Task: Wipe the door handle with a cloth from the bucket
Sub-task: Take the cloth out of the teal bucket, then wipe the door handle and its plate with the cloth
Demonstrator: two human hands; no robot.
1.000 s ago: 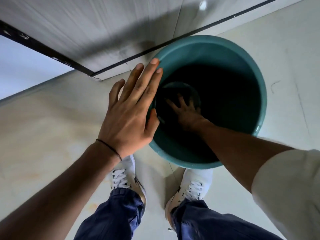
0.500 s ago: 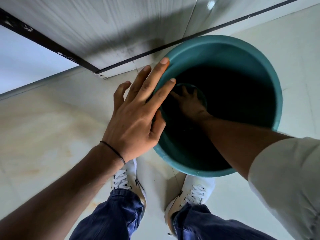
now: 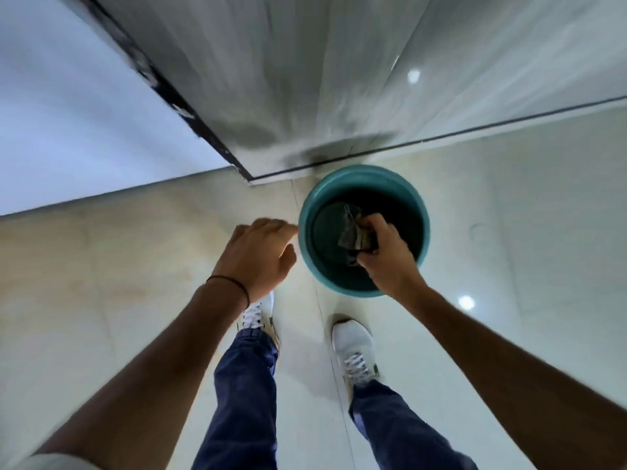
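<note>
Bucket (image 3: 364, 290), teal with a dark inside, stands on the pale tiled floor (image 3: 101, 283) right of the frame's centre, close to the foot of the grey door (image 3: 305, 79) that fills the upper middle. My right hand (image 3: 386, 256) is over the bucket's opening, fingers closed tight around a dark, crumpled cloth (image 3: 353, 234); the cloth bunches out from my fist toward the left and hangs above the dark inside of the bucket. Whether it drips or touches anything below I cannot tell. My left hand (image 3: 258, 256) is just left of the bucket, beside its rim, fingers loosely curled and holding nothing; a thin black band (image 3: 234, 283) circles that wrist. The two hands are apart, with the bucket's left rim between them. Lower in the frame my white shoes (image 3: 353, 347) stand on the floor below the bucket, under blue trouser legs (image 3: 244, 395). A black strip runs along the door's bottom edge, and a pale wall takes the upper left. No door handle shows in the frame
</note>
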